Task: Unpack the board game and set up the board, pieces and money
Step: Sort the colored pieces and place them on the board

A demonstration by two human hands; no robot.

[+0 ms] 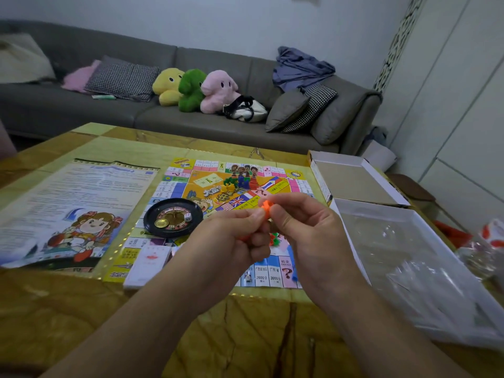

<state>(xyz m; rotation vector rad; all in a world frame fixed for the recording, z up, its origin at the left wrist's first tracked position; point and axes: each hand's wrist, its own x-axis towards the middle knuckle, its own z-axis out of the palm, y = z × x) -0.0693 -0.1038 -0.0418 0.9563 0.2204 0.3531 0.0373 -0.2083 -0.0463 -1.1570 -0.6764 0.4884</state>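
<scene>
The game board [272,271] lies flat on the table. Above its near edge, my left hand [231,238] and my right hand [305,227] pinch a small orange plastic piece [266,205] between their fingertips. More orange plastic shows under my left fingers. Several character pawns and coloured plastic pieces [241,178] stand at the board's far middle. A black roulette wheel [173,217] with a white die [187,216] sits on the board's left part. A card deck [148,261] lies at the near left corner. Red and green pieces [276,237] lie behind my hands.
An instruction sheet [71,211] lies left of the board. To the right stand the open box lid [354,181] and the white box base [409,268] with clear plastic wrapping in it. A grey sofa [191,118] with cushions and plush toys runs behind the table.
</scene>
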